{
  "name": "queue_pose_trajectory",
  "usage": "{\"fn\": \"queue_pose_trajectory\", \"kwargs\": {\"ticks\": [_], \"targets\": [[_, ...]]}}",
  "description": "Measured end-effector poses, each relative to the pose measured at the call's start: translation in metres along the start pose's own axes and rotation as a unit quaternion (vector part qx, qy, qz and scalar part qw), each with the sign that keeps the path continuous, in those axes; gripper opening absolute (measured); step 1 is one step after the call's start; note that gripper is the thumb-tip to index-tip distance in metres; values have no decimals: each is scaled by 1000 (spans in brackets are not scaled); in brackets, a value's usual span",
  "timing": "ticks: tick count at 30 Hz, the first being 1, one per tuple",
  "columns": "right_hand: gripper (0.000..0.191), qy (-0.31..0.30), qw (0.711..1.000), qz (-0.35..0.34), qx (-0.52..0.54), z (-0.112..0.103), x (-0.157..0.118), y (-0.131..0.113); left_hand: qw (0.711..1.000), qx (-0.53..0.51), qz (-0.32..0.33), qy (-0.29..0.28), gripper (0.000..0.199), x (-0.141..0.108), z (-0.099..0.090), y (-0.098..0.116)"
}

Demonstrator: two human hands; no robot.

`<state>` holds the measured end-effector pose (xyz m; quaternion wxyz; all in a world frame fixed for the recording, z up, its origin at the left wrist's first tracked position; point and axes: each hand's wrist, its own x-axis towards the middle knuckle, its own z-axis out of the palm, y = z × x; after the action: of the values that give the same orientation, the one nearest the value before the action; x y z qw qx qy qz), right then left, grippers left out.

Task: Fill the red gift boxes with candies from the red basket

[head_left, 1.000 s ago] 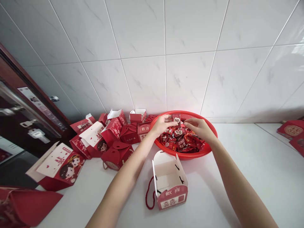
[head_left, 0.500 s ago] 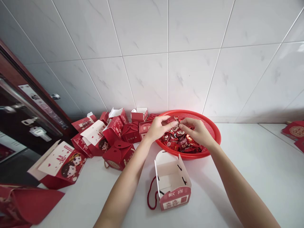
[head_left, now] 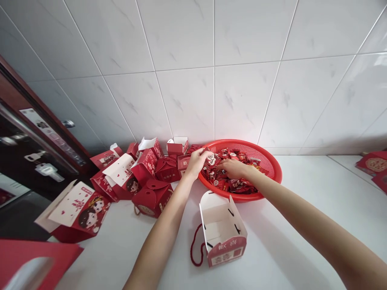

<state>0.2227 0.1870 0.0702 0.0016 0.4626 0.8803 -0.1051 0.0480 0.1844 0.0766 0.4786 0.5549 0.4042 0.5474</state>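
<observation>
My left hand [head_left: 196, 164] is closed at the left rim of a red plastic basket [head_left: 273, 167], gripping a red wrapped candy [head_left: 207, 149] between thumb and fingers. My right hand [head_left: 235, 168] reaches into the basket, palm down, its fingertips pointing left and partly hidden among the wrapped candies [head_left: 238, 186]. Whether it grips one cannot be seen. In front of the basket stands an open red and white gift box [head_left: 226, 249], its pale inside facing up, with a dark red cord [head_left: 192, 249] looped at its left side.
Several red gift boxes [head_left: 152, 197] crowd the left of the white counter [head_left: 290, 241], some with raised flaps. A red box [head_left: 39, 262] lies at the near left edge. A door with keys [head_left: 50, 171] is at far left, red packets [head_left: 373, 163] at far right. Tiled wall [head_left: 193, 104] behind.
My right hand has moved away from the candy in my left hand and down into the pile. My left hand has shifted slightly left, still holding its candy.
</observation>
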Motion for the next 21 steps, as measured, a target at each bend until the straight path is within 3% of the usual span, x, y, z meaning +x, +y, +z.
{"fn": "queue_pose_trajectory", "kwargs": {"ticks": [3, 6, 12, 15, 19, 21], "targets": [[62, -6, 1000, 13, -24, 4, 1, -3, 1000, 20, 6, -3, 25, -2, 4, 1], [50, 9, 999, 37, -24, 3, -4, 0, 999, 33, 12, -6, 26, -3, 6, 2], [20, 114, 988, 73, 74, -3, -13, 14, 999, 41, 23, -3, 22, -2, 5, -4], [8, 190, 965, 80, 164, -8, -21, 17, 999, 42, 32, 2, 16, 0, 3, -7], [25, 264, 921, 56, 281, -15, -40, 8, 998, 35, 45, 2, 23, 0, 2, -8], [33, 294, 882, 43, 365, -17, -50, 1, 998, 33, 53, -5, 27, 0, 2, -7]]}}
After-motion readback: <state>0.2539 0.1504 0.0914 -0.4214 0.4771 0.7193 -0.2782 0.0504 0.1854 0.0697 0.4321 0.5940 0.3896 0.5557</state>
